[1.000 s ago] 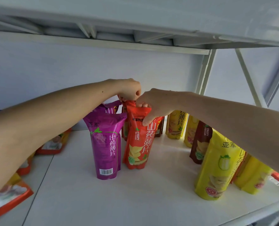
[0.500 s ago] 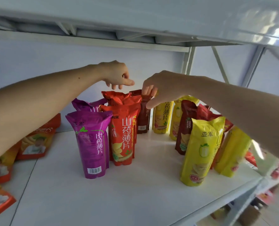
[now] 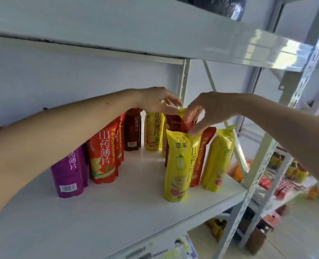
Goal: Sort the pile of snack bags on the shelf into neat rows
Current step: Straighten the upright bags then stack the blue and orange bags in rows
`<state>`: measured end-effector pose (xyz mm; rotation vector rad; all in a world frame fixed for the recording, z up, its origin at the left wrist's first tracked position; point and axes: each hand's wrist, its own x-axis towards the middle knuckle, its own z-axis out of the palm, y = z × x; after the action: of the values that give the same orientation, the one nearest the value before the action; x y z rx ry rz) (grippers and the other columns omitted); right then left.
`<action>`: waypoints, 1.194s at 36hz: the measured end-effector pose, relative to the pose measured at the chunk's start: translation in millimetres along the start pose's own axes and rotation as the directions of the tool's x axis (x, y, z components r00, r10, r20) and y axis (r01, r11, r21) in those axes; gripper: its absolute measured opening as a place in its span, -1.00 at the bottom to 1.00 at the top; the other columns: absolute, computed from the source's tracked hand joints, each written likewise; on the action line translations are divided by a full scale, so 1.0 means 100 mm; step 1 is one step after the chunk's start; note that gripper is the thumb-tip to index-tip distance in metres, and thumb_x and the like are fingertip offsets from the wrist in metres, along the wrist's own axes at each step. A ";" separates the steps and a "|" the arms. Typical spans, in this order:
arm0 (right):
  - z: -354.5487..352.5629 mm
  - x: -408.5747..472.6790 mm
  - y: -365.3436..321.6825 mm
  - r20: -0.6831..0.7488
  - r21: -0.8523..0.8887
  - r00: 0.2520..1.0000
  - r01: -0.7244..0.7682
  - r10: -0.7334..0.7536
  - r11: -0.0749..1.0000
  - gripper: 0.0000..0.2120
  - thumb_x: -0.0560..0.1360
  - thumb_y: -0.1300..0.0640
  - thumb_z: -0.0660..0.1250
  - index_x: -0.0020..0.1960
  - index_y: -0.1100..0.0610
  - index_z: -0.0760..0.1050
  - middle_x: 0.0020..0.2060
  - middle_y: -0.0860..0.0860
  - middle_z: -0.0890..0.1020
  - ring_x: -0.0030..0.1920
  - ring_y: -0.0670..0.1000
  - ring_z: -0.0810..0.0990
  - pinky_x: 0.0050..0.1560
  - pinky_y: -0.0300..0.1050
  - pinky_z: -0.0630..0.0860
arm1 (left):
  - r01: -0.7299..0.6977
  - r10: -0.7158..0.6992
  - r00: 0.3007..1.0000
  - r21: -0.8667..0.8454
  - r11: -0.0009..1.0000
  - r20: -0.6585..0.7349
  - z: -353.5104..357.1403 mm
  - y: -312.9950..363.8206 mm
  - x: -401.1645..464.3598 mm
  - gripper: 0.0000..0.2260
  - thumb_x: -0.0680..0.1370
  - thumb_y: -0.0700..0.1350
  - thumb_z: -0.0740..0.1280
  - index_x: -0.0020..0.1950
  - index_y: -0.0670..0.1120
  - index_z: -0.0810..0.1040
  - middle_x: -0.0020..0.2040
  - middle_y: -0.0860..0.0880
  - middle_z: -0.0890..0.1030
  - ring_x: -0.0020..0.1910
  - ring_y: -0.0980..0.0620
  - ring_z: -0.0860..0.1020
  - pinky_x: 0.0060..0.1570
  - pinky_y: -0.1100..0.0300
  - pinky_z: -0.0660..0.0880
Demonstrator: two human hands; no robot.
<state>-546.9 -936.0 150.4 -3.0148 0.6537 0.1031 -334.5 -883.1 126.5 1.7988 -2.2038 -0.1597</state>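
White shelf (image 3: 128, 208) carries the snack bags, all standing upright. Toward its left end stand a purple bag (image 3: 69, 176) and, just beside it on the right, a red-orange bag (image 3: 103, 157) with more red-orange ones packed behind. Near the back edge stand a dark brown bag (image 3: 132, 130) and a yellow bag (image 3: 153, 133). Toward the right end, a tall yellow bag (image 3: 179, 165) stands nearest the front edge, with a dark red bag (image 3: 177, 124) behind it, a red-orange bag (image 3: 201, 156) on its right and another yellow bag (image 3: 218, 159) further right, close to the shelf's right edge.

The right hand (image 3: 209, 109) reaches over this right-end group. Its grip is a pinch: fingers (image 3: 189, 116) on the far side and the thumb (image 3: 197, 128) on the near side close on the crumpled top of the dark red bag, right behind the top seal of the tall yellow bag.

The left hand (image 3: 155, 100) hovers above the yellow bag at the back. Its grip is spread and loose, fingers (image 3: 173, 100) extended toward the right hand, holding nothing; whether the underside brushes the bag top I cannot tell. The two hands are near each other but apart.
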 end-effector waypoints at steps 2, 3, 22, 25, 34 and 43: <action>0.08 -0.07 0.07 -0.006 -0.037 0.999 0.033 -0.033 0.999 -0.55 0.27 -0.22 0.54 0.10 -0.14 0.58 -0.04 -0.31 0.59 0.04 -0.24 0.54 -0.04 -0.47 0.31 | -0.038 0.038 0.999 -0.033 0.999 0.018 0.14 0.10 0.09 -0.63 0.58 0.10 0.30 0.37 0.07 0.48 0.20 0.27 0.49 0.15 0.30 0.46 0.08 0.32 0.34; 0.13 -0.10 0.10 -0.022 -0.044 0.998 0.051 -0.052 0.998 -0.54 0.27 -0.20 0.55 0.12 -0.13 0.59 -0.05 -0.32 0.57 0.03 -0.26 0.51 -0.09 -0.49 0.27 | -0.066 0.067 0.998 -0.041 0.997 0.020 0.20 0.16 0.13 -0.68 0.58 0.10 0.29 0.33 0.12 0.49 0.14 0.34 0.50 0.10 0.38 0.46 0.07 0.35 0.34; 0.39 -0.17 0.28 -0.280 0.045 0.937 0.230 -0.209 0.972 -0.90 0.39 0.05 0.53 -0.10 -0.01 0.70 -0.24 -0.16 0.69 -0.20 -0.26 0.62 -0.24 -0.63 0.32 | 0.017 -0.016 0.999 0.029 0.999 -0.049 0.50 0.23 0.16 -0.87 0.41 0.07 0.49 -0.12 0.32 0.67 -0.25 0.25 0.63 -0.19 0.24 0.56 -0.07 0.20 0.38; 0.37 -0.17 0.28 -0.280 0.067 0.938 0.231 -0.204 0.971 -0.92 0.38 0.06 0.54 -0.13 -0.03 0.70 -0.27 -0.18 0.68 -0.22 -0.27 0.60 -0.24 -0.62 0.32 | 0.137 -0.146 0.982 -0.079 0.987 -0.117 0.45 0.16 0.01 -0.83 0.42 -0.01 0.52 -0.01 0.04 0.73 -0.14 0.15 0.69 -0.11 0.18 0.62 -0.06 0.25 0.50; 0.32 -0.03 0.21 -0.281 0.073 0.932 0.257 -0.227 0.964 -0.96 0.42 0.09 0.51 -0.16 -0.03 0.66 -0.28 -0.18 0.66 -0.19 -0.24 0.61 -0.12 -0.32 0.43 | 0.296 -0.299 0.940 -0.043 0.954 -0.162 0.11 -0.05 -0.52 -0.85 0.48 -0.02 0.47 0.01 -0.03 0.71 -0.08 0.09 0.69 -0.09 0.18 0.62 -0.15 0.34 0.45; 0.32 0.14 0.28 -0.238 0.072 0.954 0.202 -0.180 0.977 -0.93 0.43 0.11 0.50 -0.18 -0.04 0.64 -0.29 -0.21 0.63 -0.19 -0.25 0.57 -0.14 -0.34 0.39 | 0.407 -0.398 0.910 0.066 0.911 -0.118 -0.04 -0.22 -0.88 -0.88 0.49 0.04 0.45 -0.04 0.04 0.68 -0.07 0.16 0.66 -0.05 0.18 0.59 -0.11 0.25 0.46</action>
<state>-547.1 -965.0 116.0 -3.0011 0.3627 -0.2825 -296.7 -802.4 110.8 2.2411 -1.7696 -0.0522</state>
